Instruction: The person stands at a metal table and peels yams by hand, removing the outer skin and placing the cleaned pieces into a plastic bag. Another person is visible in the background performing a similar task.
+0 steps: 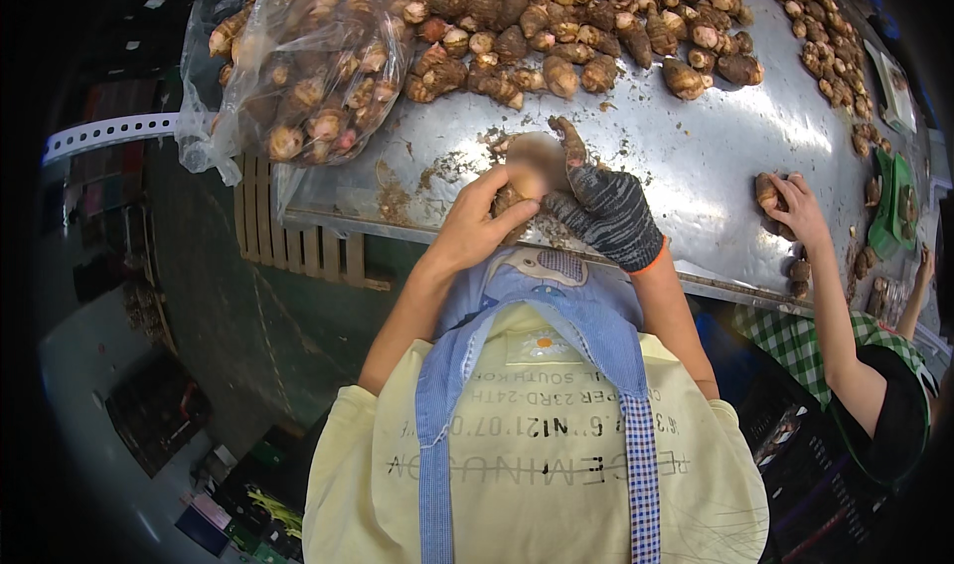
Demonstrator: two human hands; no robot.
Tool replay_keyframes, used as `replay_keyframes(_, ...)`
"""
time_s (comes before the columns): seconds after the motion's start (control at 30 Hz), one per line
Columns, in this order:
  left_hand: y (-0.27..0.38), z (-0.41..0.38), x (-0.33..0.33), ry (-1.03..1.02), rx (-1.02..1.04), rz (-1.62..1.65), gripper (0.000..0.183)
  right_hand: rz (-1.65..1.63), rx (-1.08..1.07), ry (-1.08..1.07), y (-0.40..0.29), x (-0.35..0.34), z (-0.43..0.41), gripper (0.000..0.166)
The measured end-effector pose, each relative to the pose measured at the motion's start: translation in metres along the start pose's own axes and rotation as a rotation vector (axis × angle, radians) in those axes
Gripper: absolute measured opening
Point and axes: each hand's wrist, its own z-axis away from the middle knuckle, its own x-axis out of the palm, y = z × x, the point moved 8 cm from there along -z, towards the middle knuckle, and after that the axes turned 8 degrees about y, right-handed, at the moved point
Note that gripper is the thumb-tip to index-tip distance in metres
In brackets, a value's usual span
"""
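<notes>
My bare left hand point(481, 221) grips a brown taro corm point(504, 200) just above the near edge of the metal table point(350, 184). My right hand point(615, 217) wears a dark grey knitted glove with an orange cuff. Its fingers close on taro from the right side, with the thumb close to my left fingertips. A slender, knobbly taro corm point(570, 139) sticks up past the gloved fingertips. A blurred patch between the hands hides part of the taro and where the fingers meet it. Crumbs of soil lie around both hands.
A large heap of taro corms point(522, 35) covers the table's far side. At left, a clear plastic bag point(313, 79) bulges with taro at the table edge. To the right, another person's hand point(797, 206) holds taro, near a green plastic holder point(887, 206). A wooden pallet point(298, 243) lies below.
</notes>
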Motion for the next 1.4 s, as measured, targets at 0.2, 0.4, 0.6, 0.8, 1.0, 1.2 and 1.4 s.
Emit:
replay_keyframes(0.2, 0.006, 0.003, 0.007, -0.1, -0.131, 0.133, 0.031, -0.167, 0.367, -0.164, 0.015, 0.004, -0.003, 0.04)
replay_keyframes(0.4, -0.012, -0.006, -0.014, 0.177, -0.088, 0.298, 0.037, -0.495, 0.573, 0.135, 0.02, -0.011, 0.006, 0.019)
replay_keyframes(0.6, 0.0, -0.005, -0.025, 0.15, -0.1, 0.527, 0.049, -0.601, 0.729, 0.063, 0.024, -0.007, 0.004, 0.018)
replay_keyframes(0.8, 0.003, -0.002, -0.003, 0.06, -0.129, 0.477, 0.049, -0.205, 0.26, 0.006, -0.003, 0.007, -0.022, 0.02)
replay_keyframes(1.0, -0.007, -0.001, -0.016, 0.14, -0.121, 0.588, 0.047, -1.224, 0.997, 0.294, 0.026, 0.016, 0.009, 0.022)
replay_keyframes(1.2, -0.003, -0.002, -0.012, 0.098, -0.116, 0.548, 0.048, -0.32, 0.432, -0.13, 0.008, 0.011, -0.015, 0.028)
replay_keyframes(1.4, -0.005, -0.001, -0.006, 0.106, -0.184, 0.453, 0.047, 0.01, 0.167, -0.2, -0.018, 0.012, -0.037, 0.032)
